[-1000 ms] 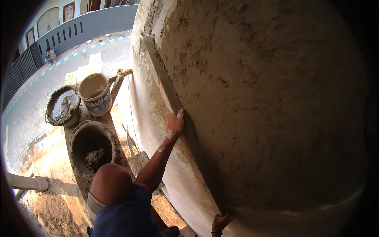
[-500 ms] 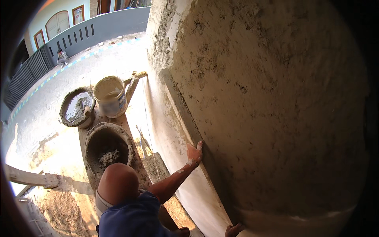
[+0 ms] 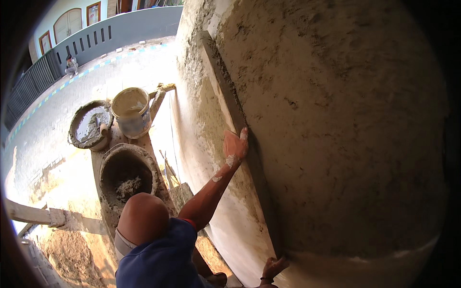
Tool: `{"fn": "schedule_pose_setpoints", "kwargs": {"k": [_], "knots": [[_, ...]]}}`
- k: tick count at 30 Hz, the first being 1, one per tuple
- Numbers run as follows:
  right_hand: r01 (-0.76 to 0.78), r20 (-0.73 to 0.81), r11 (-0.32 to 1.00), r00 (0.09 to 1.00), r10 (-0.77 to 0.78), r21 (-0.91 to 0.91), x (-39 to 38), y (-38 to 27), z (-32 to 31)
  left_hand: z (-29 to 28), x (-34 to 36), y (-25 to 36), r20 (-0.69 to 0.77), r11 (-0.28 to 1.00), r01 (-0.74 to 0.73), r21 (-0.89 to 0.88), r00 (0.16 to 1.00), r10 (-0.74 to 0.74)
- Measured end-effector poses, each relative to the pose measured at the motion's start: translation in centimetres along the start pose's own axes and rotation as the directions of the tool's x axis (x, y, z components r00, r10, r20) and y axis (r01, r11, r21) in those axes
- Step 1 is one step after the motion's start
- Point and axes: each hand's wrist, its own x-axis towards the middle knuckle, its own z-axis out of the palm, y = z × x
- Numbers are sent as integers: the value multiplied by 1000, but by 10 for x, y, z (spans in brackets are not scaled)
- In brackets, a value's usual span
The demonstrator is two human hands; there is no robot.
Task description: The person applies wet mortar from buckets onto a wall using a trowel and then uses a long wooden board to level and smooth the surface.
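Note:
A long straightedge [image 3: 229,91] smeared with grey mortar lies flat against the rough plastered wall [image 3: 336,134], running from upper left to lower right. My left hand [image 3: 235,146] presses on its middle, with the arm stretched out from a blue sleeve. My right hand [image 3: 272,267] grips the lower end near the picture's bottom edge. Wet grey plaster covers the wall to the right of the straightedge. A smoother pale strip [image 3: 201,134] runs along its left.
Below on a plank stand a white bucket [image 3: 130,114], a round pan of wet mortar [image 3: 89,126] and a deeper pan [image 3: 126,176] with a little mortar. A wooden beam [image 3: 29,215] juts in at left. A person [image 3: 71,65] crouches far off by a grey fence.
The straightedge and my left hand slid down the wall, then back up to about where they started. Both hands have stayed on it.

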Motion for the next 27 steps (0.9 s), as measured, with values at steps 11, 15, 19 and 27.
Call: {"fn": "schedule_pose_setpoints", "kwargs": {"k": [11,15,19,27], "knots": [[-221,131,975,966,221,-17,-18,48,-15,36,-53,-75,49,998,66,-24,997,-65],[2,-182,999,983,6,42,13,4,-6,-4,-18,55,67,983,-131,-126,988,140],[-44,-35,978,998,52,204,37,-65,-34,-42,11,114,-19,982,-182,-48,983,181],[-50,-96,999,994,51,16,16,-7,-49,-10,-32,40,60,997,-36,-70,997,40]]}}
